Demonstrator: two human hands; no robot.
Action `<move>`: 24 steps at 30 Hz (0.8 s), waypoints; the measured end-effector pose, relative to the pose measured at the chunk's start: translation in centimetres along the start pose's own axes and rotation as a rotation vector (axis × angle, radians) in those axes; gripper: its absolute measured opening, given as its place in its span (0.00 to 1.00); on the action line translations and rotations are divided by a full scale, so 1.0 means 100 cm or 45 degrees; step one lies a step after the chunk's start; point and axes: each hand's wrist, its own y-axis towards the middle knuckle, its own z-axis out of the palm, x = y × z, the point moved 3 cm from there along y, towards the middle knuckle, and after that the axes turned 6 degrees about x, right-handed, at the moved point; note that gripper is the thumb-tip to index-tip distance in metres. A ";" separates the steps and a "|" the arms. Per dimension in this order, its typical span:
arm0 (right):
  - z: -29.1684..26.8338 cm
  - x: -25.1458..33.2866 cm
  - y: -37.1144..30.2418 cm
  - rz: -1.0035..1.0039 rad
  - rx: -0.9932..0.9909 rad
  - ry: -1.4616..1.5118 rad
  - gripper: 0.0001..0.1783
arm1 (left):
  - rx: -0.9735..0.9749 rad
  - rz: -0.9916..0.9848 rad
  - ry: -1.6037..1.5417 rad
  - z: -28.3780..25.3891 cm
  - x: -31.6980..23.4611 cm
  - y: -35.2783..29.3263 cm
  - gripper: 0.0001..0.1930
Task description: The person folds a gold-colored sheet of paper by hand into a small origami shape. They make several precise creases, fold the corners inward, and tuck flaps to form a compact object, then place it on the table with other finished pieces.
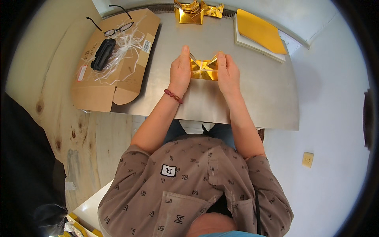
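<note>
Between my two hands is a folded piece of shiny gold foil paper (203, 71), creased across its front and with raised points at its upper corners. My left hand (181, 71), with a dark red bead bracelet (173, 96) at the wrist, grips its left side, thumb up. On the opposite side my right hand (229, 73) holds the other edge the same way. Most of the fingers are hidden behind the paper. Farther back on the metal table (166, 59) stand a finished-looking gold foil fold (189, 14) and a smaller gold fold (213, 10) beside it.
On the left, a cardboard box (130, 75) bears eyeglasses (118, 30), a black case-like object (103, 54) and tangled white strings (128, 47). A stack of white sheets (256, 47) with gold-yellow paper (260, 29) on top lies at the back right, near the wall (327, 98).
</note>
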 end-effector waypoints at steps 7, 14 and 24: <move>0.004 0.002 -0.003 -0.035 -0.043 -0.073 0.31 | -0.019 0.120 -0.115 0.005 0.005 0.000 0.30; 0.004 -0.008 -0.006 -0.115 -0.024 0.115 0.27 | 0.006 -0.112 -0.475 0.013 0.012 -0.006 0.27; -0.019 0.020 -0.026 -0.709 -0.288 -0.464 0.13 | -0.167 0.027 -0.034 -0.005 0.017 0.011 0.31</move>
